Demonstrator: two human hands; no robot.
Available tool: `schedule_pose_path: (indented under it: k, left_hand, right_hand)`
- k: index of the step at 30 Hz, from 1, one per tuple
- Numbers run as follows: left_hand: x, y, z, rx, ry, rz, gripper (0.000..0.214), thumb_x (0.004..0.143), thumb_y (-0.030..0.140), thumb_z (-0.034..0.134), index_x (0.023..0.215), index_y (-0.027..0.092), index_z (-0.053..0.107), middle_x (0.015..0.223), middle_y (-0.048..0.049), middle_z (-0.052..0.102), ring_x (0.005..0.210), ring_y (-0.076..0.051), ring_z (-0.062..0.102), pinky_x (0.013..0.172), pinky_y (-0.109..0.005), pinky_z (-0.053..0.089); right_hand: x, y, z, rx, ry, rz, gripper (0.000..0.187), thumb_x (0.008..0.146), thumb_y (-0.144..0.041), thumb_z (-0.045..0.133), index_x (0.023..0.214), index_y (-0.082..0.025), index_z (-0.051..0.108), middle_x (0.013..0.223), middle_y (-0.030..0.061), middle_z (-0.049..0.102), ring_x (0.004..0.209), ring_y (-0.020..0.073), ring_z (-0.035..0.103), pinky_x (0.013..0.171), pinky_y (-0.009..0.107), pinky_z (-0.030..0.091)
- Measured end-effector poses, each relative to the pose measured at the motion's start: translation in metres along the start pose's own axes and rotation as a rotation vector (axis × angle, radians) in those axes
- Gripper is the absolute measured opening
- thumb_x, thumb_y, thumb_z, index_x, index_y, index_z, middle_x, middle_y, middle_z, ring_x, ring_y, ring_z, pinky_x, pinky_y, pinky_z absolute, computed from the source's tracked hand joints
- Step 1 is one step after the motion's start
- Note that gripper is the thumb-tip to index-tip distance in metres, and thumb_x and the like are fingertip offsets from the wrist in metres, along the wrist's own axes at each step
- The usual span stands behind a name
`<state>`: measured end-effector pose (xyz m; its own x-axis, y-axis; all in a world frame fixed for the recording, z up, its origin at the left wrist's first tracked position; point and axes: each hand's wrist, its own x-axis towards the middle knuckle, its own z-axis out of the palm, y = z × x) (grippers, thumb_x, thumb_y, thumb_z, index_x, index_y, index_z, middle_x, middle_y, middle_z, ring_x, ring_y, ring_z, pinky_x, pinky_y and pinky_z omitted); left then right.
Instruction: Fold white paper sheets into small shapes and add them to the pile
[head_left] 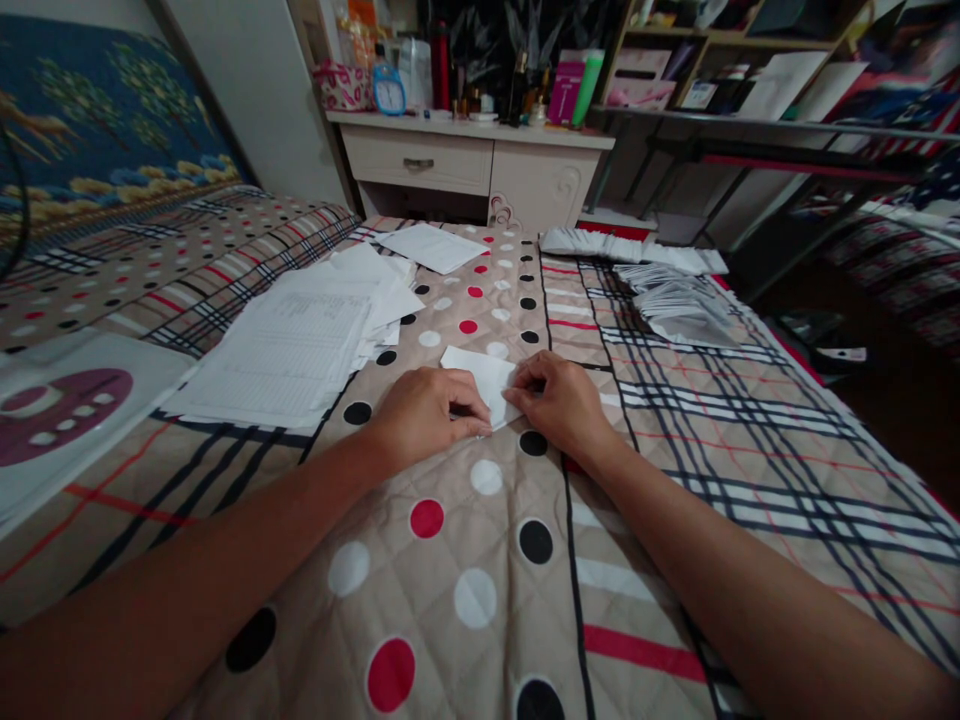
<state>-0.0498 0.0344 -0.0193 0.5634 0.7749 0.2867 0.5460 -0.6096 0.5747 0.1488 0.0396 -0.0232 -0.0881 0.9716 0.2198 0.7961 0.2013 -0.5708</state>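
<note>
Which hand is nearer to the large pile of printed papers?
Left. The left hand is to the right of the pile; the right hand is farther right, across the small white paper.

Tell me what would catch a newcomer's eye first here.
Probably the left hand and right hand come first, meeting at the centre with fingers on a small white paper. The boldly dotted and striped bedspread beneath them would compete for notice. Next might come the loose stack of sheets to the left and the fanned paper pile to the right.

Paper [484, 372] partly hidden by hands [429, 410]
</note>
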Motion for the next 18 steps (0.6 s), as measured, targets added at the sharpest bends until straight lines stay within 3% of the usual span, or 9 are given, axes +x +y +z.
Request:
schedule_pose_path:
  k: [4,7,14,16,18]
  left_hand:
    - [-0.0011,0.0017,-0.0002,0.109,0.004,0.084,0.017,0.078,0.025,0.073,0.095,0.029,0.076,0.101,0.0012,0.071,0.087,-0.015,0.066,0.075,-0.028,0.05]
    - [-0.0018,0.0012,0.0004,0.203,-0.022,0.154,0.017,0.083,0.025,0.068,0.096,0.033,0.076,0.113,0.0028,0.07,0.098,-0.017,0.064,0.084,-0.032,0.049]
    - [-0.0015,-0.0001,0.0018,0.299,-0.057,0.181,0.016,0.085,0.028,0.066,0.096,0.034,0.076,0.107,0.003,0.074,0.09,-0.018,0.063,0.076,-0.032,0.05]
    - [-0.0015,-0.0003,0.0023,0.287,-0.045,0.19,0.016,0.085,0.027,0.066,0.096,0.033,0.076,0.107,0.0022,0.074,0.089,-0.018,0.062,0.077,-0.032,0.05]
    - [-0.0019,-0.0002,0.0027,0.277,-0.037,0.193,0.016,0.085,0.027,0.066,0.096,0.033,0.076,0.106,0.0019,0.074,0.089,-0.017,0.062,0.077,-0.032,0.05]
  right_hand:
    - [-0.0002,-0.0004,-0.0007,0.009,0.001,-0.004,0.007,0.072,-0.022,0.07,0.069,-0.019,0.064,0.078,0.0027,0.068,0.073,0.0164,0.061,0.068,0.028,0.044]
    - [-0.0016,-0.0012,-0.0009,0.007,-0.006,-0.001,0.006,0.072,-0.021,0.069,0.07,-0.019,0.064,0.077,0.0024,0.068,0.073,0.0164,0.061,0.068,0.028,0.044]
    - [0.0003,0.0013,-0.002,-0.148,0.097,-0.063,0.008,0.077,-0.027,0.068,0.074,-0.02,0.065,0.086,0.0045,0.066,0.077,0.0191,0.059,0.063,0.03,0.041]
    - [-0.0008,0.0007,-0.0054,-0.222,0.168,-0.104,0.004,0.079,-0.023,0.066,0.082,-0.02,0.066,0.093,0.0068,0.066,0.088,0.0232,0.059,0.071,0.033,0.043]
    - [-0.0094,-0.0047,-0.0087,-0.223,0.21,-0.173,0.013,0.08,-0.016,0.062,0.091,-0.02,0.066,0.101,0.0091,0.067,0.099,0.0261,0.058,0.084,0.038,0.043]
